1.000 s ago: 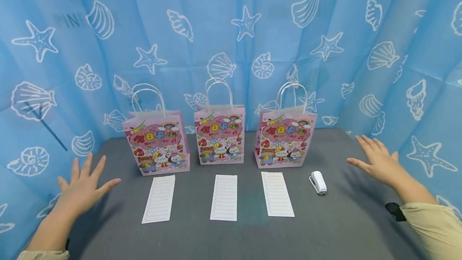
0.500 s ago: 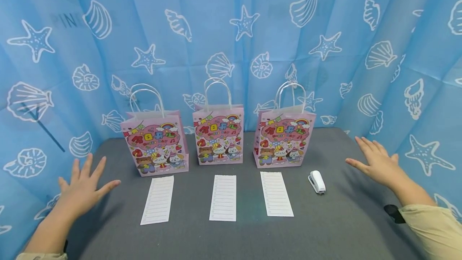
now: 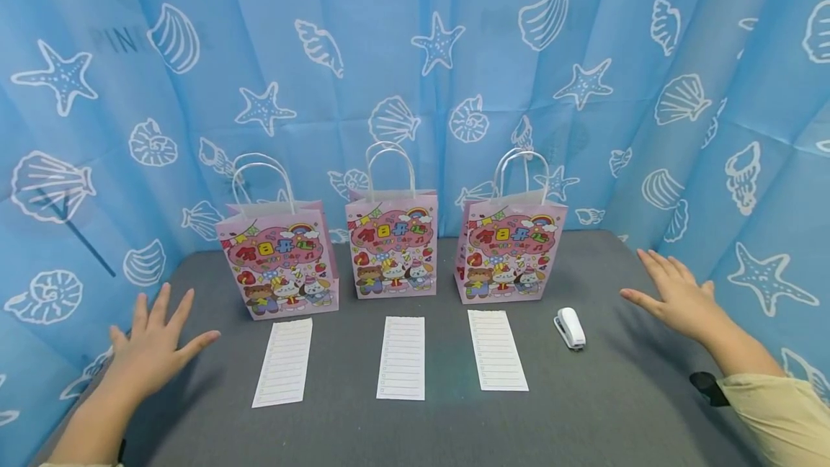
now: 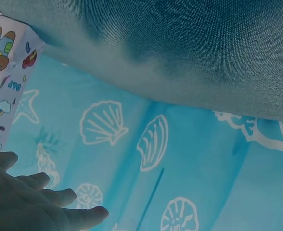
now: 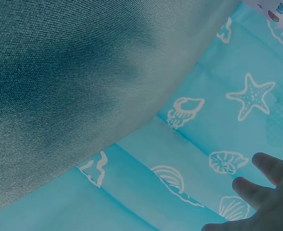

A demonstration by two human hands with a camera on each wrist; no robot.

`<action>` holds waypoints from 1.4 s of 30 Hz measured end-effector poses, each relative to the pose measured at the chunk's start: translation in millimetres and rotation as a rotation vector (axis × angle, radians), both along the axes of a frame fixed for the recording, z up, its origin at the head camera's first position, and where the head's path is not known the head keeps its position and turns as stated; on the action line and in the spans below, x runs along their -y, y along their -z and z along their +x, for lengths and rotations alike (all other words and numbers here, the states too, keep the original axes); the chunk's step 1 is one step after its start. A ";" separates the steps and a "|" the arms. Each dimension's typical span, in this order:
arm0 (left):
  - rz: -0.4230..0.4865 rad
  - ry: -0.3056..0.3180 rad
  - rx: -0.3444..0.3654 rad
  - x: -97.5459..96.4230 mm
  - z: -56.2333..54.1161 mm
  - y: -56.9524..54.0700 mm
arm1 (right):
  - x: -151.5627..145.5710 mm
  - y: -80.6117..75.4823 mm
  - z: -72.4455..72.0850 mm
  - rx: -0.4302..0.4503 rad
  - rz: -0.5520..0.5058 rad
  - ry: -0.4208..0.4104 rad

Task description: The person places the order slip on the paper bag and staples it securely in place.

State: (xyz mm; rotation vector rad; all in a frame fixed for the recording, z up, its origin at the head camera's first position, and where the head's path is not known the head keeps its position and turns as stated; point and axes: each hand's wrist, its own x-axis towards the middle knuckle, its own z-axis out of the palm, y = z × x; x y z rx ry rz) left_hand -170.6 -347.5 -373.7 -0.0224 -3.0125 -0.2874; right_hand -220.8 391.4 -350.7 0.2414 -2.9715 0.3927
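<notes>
Both hands hold nothing, their fingers spread above the table's two sides. My left hand (image 3: 150,352) is nearest the left pink gift bag (image 3: 282,258), whose edge also shows in the left wrist view. Over on the other side, my right hand (image 3: 681,298) is nearest a small white stapler (image 3: 570,328). A middle gift bag (image 3: 393,243) and a right gift bag (image 3: 510,251) stand upright in the same row, with white handles and cartoon animals. In front of the bags lie a left paper slip (image 3: 282,362), a middle paper slip (image 3: 401,357) and a right paper slip (image 3: 498,350), all lined.
The grey table (image 3: 454,431) carries everything. A blue curtain (image 3: 441,121) printed with white shells and starfish hangs behind the bags and along both sides. A dark band (image 3: 709,388) is at the right wrist by the beige sleeve (image 3: 772,409).
The head view shifts slightly. My left hand has moved a little lower in the picture; both hands stay spread, and the bags, slips and stapler keep their places.
</notes>
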 end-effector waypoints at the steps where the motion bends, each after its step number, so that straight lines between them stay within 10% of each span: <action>1: 0.002 0.002 0.002 -0.3 -0.4 0.6 | -0.4 0.0 0.8 0.000 -0.001 0.001; 42: 0.072 0.049 -0.007 -19.1 11.8 6.6 | 46.7 -7.4 21.0 -0.116 -0.082 -0.034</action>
